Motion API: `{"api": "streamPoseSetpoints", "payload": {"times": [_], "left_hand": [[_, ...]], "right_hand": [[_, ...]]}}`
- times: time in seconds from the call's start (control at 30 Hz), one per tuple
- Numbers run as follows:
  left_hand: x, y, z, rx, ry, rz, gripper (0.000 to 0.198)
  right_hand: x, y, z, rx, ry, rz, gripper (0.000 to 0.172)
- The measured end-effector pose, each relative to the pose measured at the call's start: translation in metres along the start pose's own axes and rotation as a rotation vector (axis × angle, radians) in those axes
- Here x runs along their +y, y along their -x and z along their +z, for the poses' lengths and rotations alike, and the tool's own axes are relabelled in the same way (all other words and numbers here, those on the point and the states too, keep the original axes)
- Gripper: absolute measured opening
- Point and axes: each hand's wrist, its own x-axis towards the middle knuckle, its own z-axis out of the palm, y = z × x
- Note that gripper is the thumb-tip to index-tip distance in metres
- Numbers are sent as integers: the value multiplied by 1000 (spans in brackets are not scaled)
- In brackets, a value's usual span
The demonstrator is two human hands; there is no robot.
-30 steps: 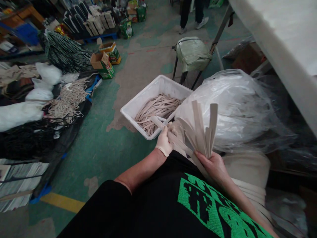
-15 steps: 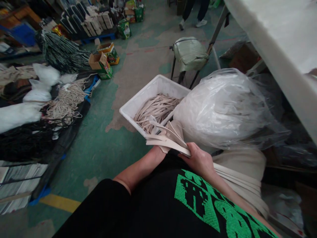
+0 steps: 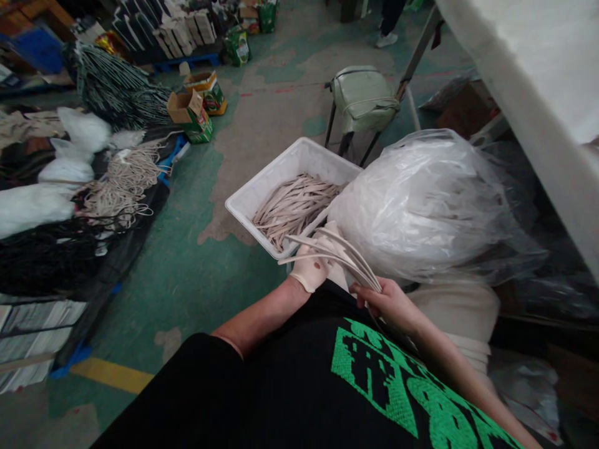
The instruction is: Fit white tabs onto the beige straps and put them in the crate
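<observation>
My right hand (image 3: 386,298), bare, is closed round one end of several pale fabric strips (image 3: 358,262). The strips bend up and to the left, their free ends over my left hand (image 3: 309,269), which wears a light glove with a dark spot. Its fingers are mostly hidden under the strips, so what it grips cannot be made out. Just beyond it, a white plastic bin (image 3: 262,226) holds a heap of beige strips (image 3: 297,202). A large clear plastic bag (image 3: 421,199) with white contents bulges against the bin's right side.
A stool with a green wrapped seat (image 3: 365,93) stands behind the bin. A white-topped table (image 3: 528,81) crosses the upper right. Cord bundles (image 3: 124,181) and open cartons (image 3: 191,112) lie at the left. A person's leg (image 3: 390,22) shows at the top.
My right hand has moved slightly right and down with the strips, which now curve and fan apart. More of my gloved left hand shows. The person at the top has moved right.
</observation>
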Motion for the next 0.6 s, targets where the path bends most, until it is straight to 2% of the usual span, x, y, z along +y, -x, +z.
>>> {"api": "streamPoseSetpoints", "payload": {"times": [0.1,0.23,0.4,0.53,0.6], "left_hand": [[1,13,5,-39,123,-46,29],[3,18,12,-14,170,-85,33],[-6,16,11,48,115,-20,26],[-29,22,15,-35,0,-19,25],[-35,23,17,-85,-35,-33,26]], "right_hand": [[3,4,-6,-40,-242,101,47],[7,13,-8,4,-382,133,52],[6,25,-4,145,-183,133,47],[-6,15,4,270,-70,95,42],[-9,9,5,292,-71,54,41]]}}
